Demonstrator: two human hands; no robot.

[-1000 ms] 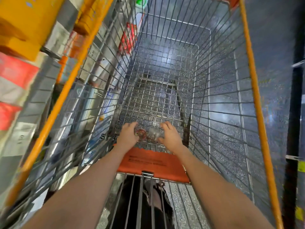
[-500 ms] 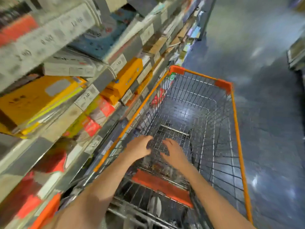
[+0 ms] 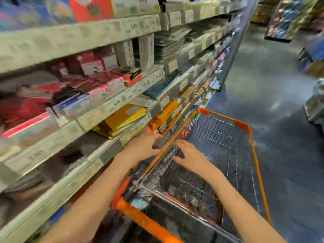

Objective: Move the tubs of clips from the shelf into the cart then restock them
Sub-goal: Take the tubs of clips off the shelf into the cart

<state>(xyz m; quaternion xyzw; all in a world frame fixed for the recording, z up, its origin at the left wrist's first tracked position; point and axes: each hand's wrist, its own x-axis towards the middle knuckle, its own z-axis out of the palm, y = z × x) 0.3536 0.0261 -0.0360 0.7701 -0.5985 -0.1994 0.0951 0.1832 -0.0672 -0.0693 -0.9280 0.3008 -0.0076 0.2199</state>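
The wire cart (image 3: 256, 155) with orange rims stands next to the shelves (image 3: 98, 116) on the left. Both of my hands hover above its near left corner. My left hand (image 3: 143, 148) is over the cart's left rim, fingers spread and empty. My right hand (image 3: 191, 158) is inside the rim line above the basket, fingers apart, also holding nothing. Low in the cart's near end lies a blurry clear tub (image 3: 191, 199); its contents cannot be made out. The picture is smeared by motion.
The shelves carry red and white boxes (image 3: 98, 85), yellow packs (image 3: 122, 120) and price tags along the edges. A dark aisle floor (image 3: 280, 102) opens to the right of the cart, with other displays (image 3: 312, 64) at the far right.
My view has swung up from the cart's inside to the shelves. Both hands have let go of the clear tub in the cart's near end and risen to rim height.
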